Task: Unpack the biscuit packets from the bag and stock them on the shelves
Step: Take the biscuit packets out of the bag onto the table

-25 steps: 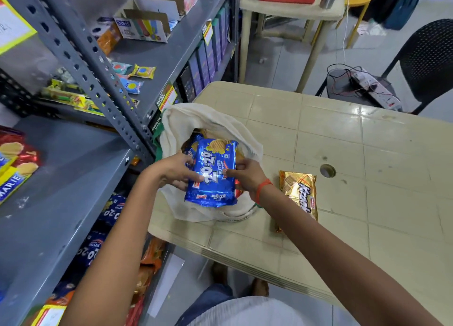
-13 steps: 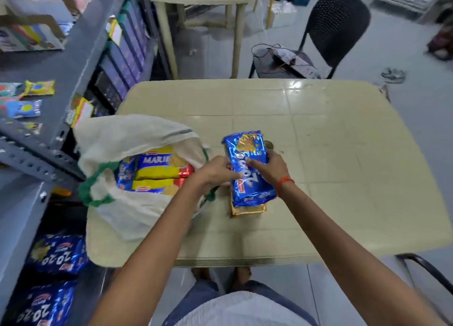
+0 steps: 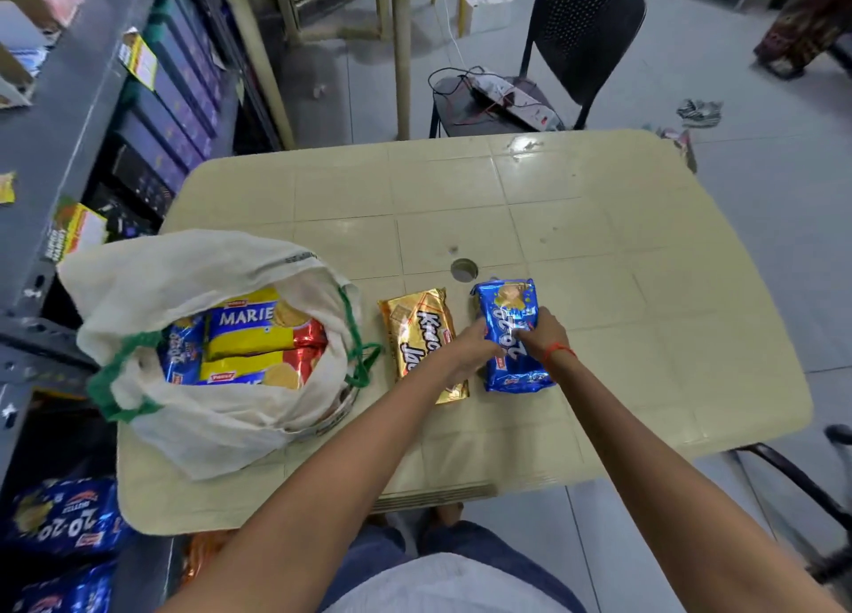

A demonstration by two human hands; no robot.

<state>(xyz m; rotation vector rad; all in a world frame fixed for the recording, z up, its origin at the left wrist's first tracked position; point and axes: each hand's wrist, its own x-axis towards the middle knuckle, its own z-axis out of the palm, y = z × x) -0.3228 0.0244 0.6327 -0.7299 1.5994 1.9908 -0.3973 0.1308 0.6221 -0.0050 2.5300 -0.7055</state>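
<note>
Head cam: you had both hands on the blue packet [image 3: 509, 331], which lay flat on the bench [image 3: 599, 253] just right of the gold packet [image 3: 417, 331]. Your left hand [image 3: 465, 350] had its grip closed on the packet's left edge, your right hand [image 3: 541, 336] pinched the right edge. The bag [image 3: 193, 271] sat open at the left, yellow packets [image 3: 251, 322] inside.
</note>
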